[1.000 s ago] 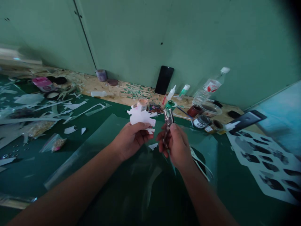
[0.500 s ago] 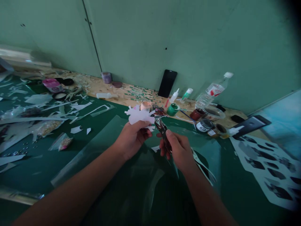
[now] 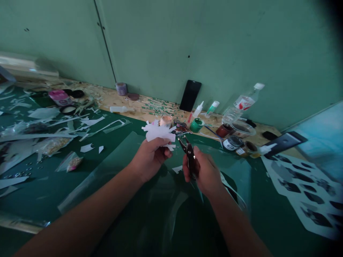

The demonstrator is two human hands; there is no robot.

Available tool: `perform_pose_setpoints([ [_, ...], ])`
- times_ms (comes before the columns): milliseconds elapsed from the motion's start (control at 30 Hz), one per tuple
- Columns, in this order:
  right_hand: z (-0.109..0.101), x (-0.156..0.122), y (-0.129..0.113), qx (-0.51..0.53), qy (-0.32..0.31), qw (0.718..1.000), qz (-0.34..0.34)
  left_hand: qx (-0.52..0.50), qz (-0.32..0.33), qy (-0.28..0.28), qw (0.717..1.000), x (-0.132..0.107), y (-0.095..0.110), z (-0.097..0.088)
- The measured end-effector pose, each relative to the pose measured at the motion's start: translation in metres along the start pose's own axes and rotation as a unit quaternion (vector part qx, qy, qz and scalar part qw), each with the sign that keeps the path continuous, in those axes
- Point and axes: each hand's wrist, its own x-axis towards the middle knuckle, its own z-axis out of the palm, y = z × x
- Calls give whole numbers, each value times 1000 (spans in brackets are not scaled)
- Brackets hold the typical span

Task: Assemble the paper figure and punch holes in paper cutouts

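Observation:
My left hand [image 3: 152,157] pinches a white paper cutout [image 3: 158,133] with several tabs sticking out around its edge. Just to the right, my right hand [image 3: 205,169] is wrapped around a metal hole punch plier [image 3: 190,154]. Its jaws point up and left, parted, a short gap away from the cutout's tabs. Beneath my hands lies a clear plastic sheet [image 3: 107,171] on the green table. A small white scrap [image 3: 177,169] rests between my hands, and white-handled scissors [image 3: 230,189] lie partly hidden behind my right wrist.
Paint jars, including a green one [image 3: 197,125], line the back edge. A phone [image 3: 190,95] leans on the wall near a plastic bottle [image 3: 245,101]. Paper scraps and a small bag of beads [image 3: 70,162] lie left. A sheet with dark shapes [image 3: 308,192] lies right.
The hole punch has come away from the cutout's tab, back to the right, and its jaws have spread. My left hand keeps the cutout nearly in place.

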Motion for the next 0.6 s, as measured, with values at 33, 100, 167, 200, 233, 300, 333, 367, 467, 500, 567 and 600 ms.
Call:
perform_pose_setpoints([
  [33, 1, 0, 0, -8, 5, 1000, 4, 3, -2, -1, 1000, -1, 0, 0],
  [100, 4, -1, 0, -37, 25, 999, 2, 8, -4, -6, 1000, -1, 0, 1],
  [167, 7, -2, -1, -66, 58, 996, -9, 12, -3, -10, 1000, -2, -1, 1],
  [200, 8, -2, -1, -72, 76, 994, -10, 13, -2, -10, 1000, -2, -1, 0],
  [233, 9, -2, -2, -71, 90, 993, -8, 14, -2, -10, 1000, -2, -1, 0],
  [300, 8, -1, -1, -56, 101, 993, -3, 16, -1, -9, 1000, -2, -2, 0],
  [333, 8, -1, -1, -47, 97, 994, -4, 18, 0, -9, 1000, -1, -2, 0],
  [367, 7, 0, -1, -38, 90, 995, -6, 19, 1, -9, 1000, -1, -2, -1],
  [467, 6, 1, 0, -8, 68, 998, -11, 22, -2, -5, 1000, -1, -2, -1],
  [500, 6, 1, 0, 6, 63, 998, -8, 21, -3, -4, 1000, -1, -1, 0],
  [567, 7, 0, -1, 42, 49, 998, 2, 20, -5, -2, 1000, -1, -1, 0],
  [600, 8, 0, -2, 64, 40, 997, 7, 20, -6, -1, 1000, -1, -1, 1],
])
